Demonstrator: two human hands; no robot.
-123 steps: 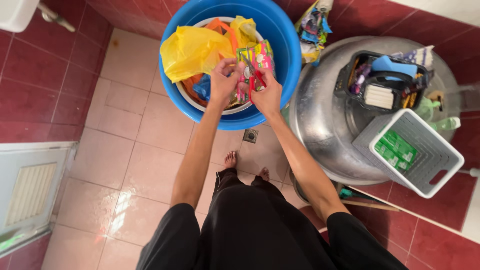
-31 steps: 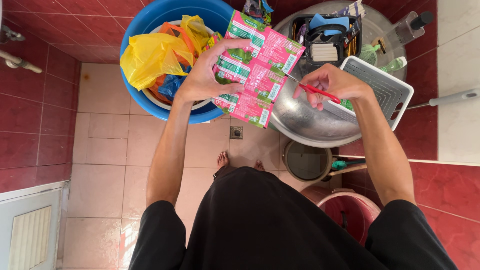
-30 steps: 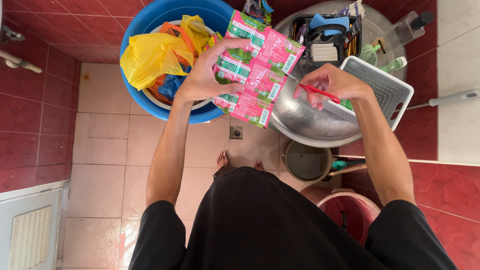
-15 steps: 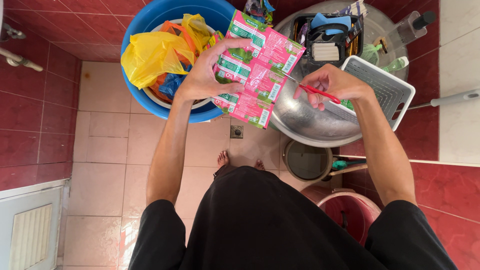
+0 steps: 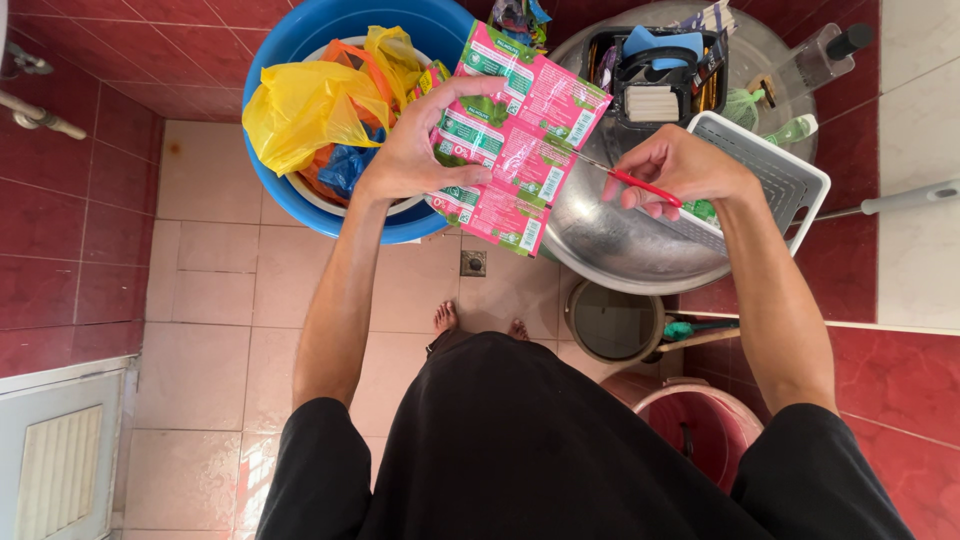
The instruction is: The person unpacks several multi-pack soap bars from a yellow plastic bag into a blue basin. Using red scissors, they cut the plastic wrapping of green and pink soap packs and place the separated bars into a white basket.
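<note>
Overhead, the head camera shows little change from half a second earlier: the right hand (image 5: 685, 168) has edged slightly nearer the sheet, and the scissor blades now meet its right edge. Against the oldest frame, the sachets have left the basin and are unfolded in the air.

The sachet sheet (image 5: 515, 140) is a joined block of pink and green packets, flat, tilted, held above the gap between the blue basin (image 5: 290, 205) and the steel bowl (image 5: 620, 250).

The left hand (image 5: 410, 150) grips the sheet's left side, thumb across the front and fingers curled behind. The right hand is closed around the red-handled scissors (image 5: 625, 178), blades touching the sheet's edge.

A yellow plastic bag (image 5: 300, 105) lies in the basin. A white plastic basket (image 5: 775, 175) and a black caddy (image 5: 655, 75) rest on the steel bowl.
</note>
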